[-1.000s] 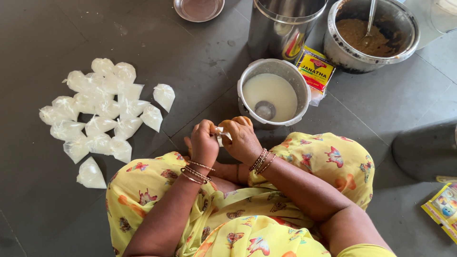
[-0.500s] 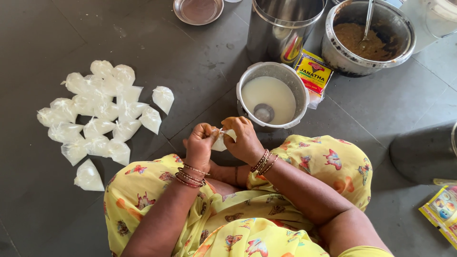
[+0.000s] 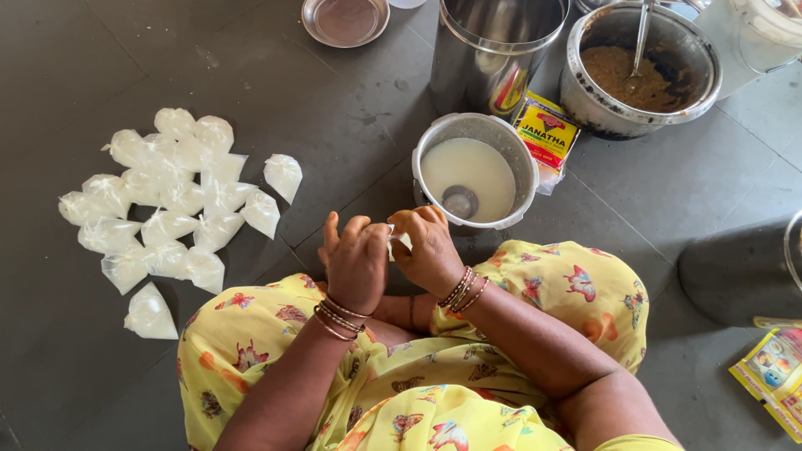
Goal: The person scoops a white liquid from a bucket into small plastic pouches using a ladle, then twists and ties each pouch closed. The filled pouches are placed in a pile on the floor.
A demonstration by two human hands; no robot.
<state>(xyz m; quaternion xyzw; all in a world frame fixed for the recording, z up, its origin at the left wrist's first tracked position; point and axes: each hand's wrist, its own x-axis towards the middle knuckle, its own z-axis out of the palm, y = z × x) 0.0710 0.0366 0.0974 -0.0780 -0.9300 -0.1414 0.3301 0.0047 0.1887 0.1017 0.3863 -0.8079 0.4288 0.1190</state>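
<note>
My left hand [image 3: 355,260] and my right hand [image 3: 428,248] meet over my lap, both pinching a small clear plastic pouch [image 3: 400,241] that is mostly hidden between the fingers. Just beyond them stands a steel pot of white liquid [image 3: 477,171] with a ladle sunk in it. Several tied pouches of white liquid [image 3: 171,200] lie in a cluster on the dark floor to my left. I sit on the floor in a yellow printed garment [image 3: 576,284].
A tall steel vessel [image 3: 498,46] stands behind the pot, with a yellow packet [image 3: 545,134] beside it. A pot of brown mixture [image 3: 639,71] with a spoon is at the upper right. A small steel plate [image 3: 345,20] lies at the top. Another packet [image 3: 773,367] is at the right edge.
My hands have stayed together over my lap, working the small pouch between the fingers; the pouch is more covered now. The view has shifted slightly.
</note>
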